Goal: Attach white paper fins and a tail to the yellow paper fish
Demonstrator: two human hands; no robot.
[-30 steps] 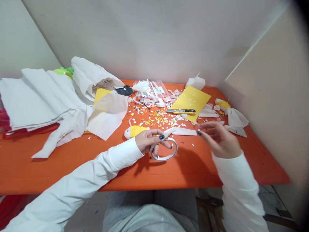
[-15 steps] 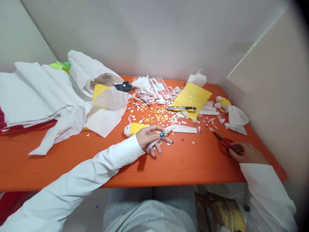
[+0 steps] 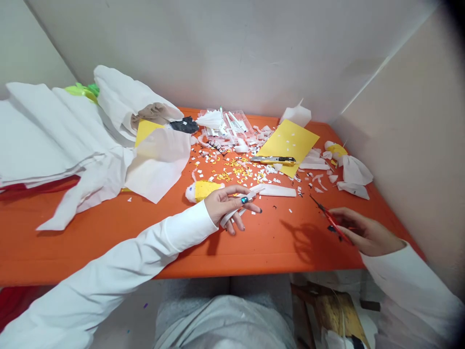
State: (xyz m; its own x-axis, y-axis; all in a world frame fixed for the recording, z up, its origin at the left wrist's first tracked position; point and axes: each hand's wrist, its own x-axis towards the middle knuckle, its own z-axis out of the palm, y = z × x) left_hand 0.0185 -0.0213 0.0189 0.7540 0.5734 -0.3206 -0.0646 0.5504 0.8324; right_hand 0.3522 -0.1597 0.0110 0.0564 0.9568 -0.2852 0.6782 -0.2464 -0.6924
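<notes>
Left hand (image 3: 225,203) pinched a white tape roll (image 3: 227,216) between thumb and fingers, while the right hand (image 3: 370,235), grip closed on red-handled scissors (image 3: 334,222), hovered above the orange bench (image 3: 254,249).

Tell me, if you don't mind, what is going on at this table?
Someone is sitting at an orange table, holding red-handled scissors above it in the right hand. The left hand holds a roll of tape and a thin white piece. A white strip lies just beyond, and a small yellow-and-white figure lies beside that hand. Farther back, a cutter rests partly on a yellow sheet among scattered scraps.
</notes>
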